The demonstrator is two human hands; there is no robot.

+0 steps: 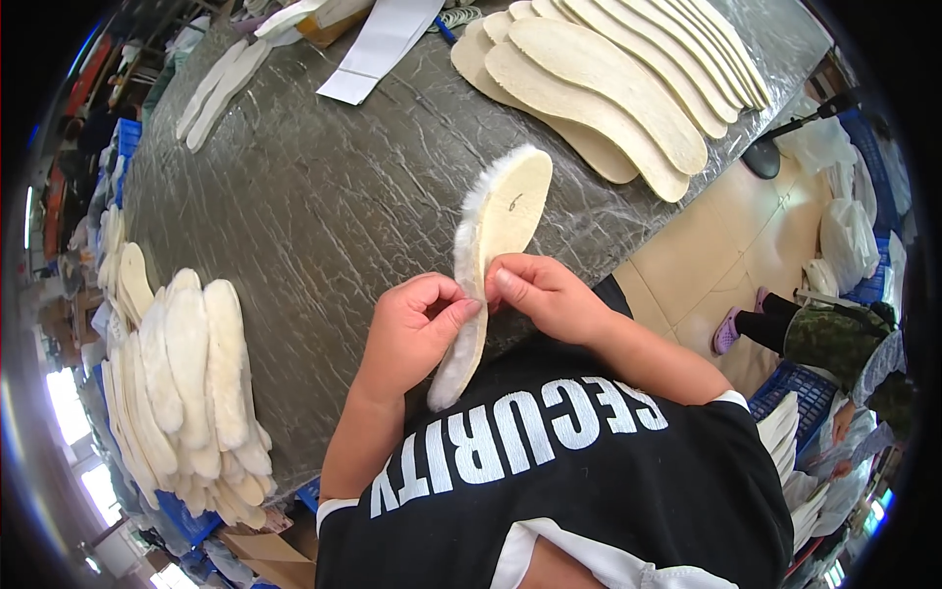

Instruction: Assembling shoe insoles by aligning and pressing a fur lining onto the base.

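Between my two hands is a fleece-lined insole (514, 211), cream on its flat face with white fluff along the left edge. It stands tilted, toe end pointing away from me, and a small handwritten mark shows on the flat face. My left hand (420, 324) pinches its fluffy edge near the middle, thumb and fingertips closed. On the opposite edge, my right hand (546, 297) grips the insole with thumb and curled fingers. Part of the right fingertips is hidden behind it.
Cream insoles (599, 83) lie fanned at the far right of the plastic-covered table (294, 226). Fluffy insoles (191, 383) are piled at the left. White paper (383, 49) and two thin strips (224, 93) lie at the back. Another person (834, 339) is at the right, beside a blue crate (800, 393).
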